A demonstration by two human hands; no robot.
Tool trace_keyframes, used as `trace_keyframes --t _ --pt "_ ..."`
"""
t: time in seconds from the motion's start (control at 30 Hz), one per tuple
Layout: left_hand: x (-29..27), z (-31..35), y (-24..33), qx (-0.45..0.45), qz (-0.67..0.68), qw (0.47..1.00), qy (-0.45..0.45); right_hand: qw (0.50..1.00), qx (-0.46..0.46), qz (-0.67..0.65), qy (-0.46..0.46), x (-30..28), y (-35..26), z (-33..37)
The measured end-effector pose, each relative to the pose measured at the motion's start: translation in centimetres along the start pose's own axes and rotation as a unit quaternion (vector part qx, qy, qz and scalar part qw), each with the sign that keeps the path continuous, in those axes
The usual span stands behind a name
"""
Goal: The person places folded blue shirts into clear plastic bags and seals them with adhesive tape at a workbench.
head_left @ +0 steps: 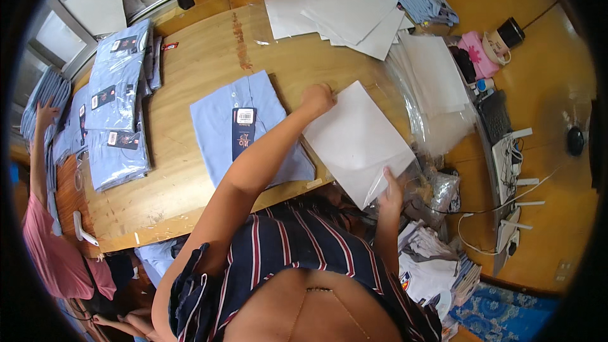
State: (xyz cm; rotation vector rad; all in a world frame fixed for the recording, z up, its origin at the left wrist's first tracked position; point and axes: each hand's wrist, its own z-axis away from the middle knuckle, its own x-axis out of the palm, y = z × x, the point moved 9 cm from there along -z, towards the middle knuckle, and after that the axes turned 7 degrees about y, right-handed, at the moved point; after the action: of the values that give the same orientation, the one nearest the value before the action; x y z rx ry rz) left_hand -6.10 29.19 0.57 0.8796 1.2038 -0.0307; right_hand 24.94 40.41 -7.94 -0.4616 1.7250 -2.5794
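Observation:
My left hand [318, 97] grips the far corner of a white sheet [354, 139] that lies tilted over the table's near right edge. The sheet's near corner is pinched by my right hand [391, 190]. Just left of the sheet a folded light blue shirt [221, 120] lies flat on the wooden table [190, 63], with a dark tag [244, 130] on its front. My left forearm crosses over the shirt's right side.
Stacks of bagged blue shirts [117, 107] lie at the left. Loose white sheets [342, 16] and clear bags [437, 98] fill the back and right. Another person's arm [39, 152] reaches in at far left. A keyboard [494, 114] and cables sit right.

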Motion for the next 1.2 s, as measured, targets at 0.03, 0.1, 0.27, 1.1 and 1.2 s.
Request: trace_keyframes --t 0.03,0.1,0.27,1.1,1.2 --pt "-1.1 0.4 0.5 0.023 0.041 0.999 -0.007 0.998 -0.014 -0.009 -0.066 1.0 -0.7 0.1" --pt "-5.8 1.0 -0.5 0.051 0.202 0.975 0.080 0.991 -0.011 -0.024 -0.128 3.0 -3.2 0.7" --pt "-21.0 11.9 -13.3 -0.108 0.332 0.816 0.461 0.979 -0.055 0.007 -0.196 6.8 -10.0 -2.8" --pt "-24.6 20.2 -23.5 -0.137 0.040 0.857 0.494 0.573 -0.488 0.475 -0.456 40.5 4.8 18.7" --pt "-22.1 10.2 -31.1 -0.166 0.182 0.882 0.402 0.568 -0.486 0.466 -0.474 40.5 6.2 20.2"
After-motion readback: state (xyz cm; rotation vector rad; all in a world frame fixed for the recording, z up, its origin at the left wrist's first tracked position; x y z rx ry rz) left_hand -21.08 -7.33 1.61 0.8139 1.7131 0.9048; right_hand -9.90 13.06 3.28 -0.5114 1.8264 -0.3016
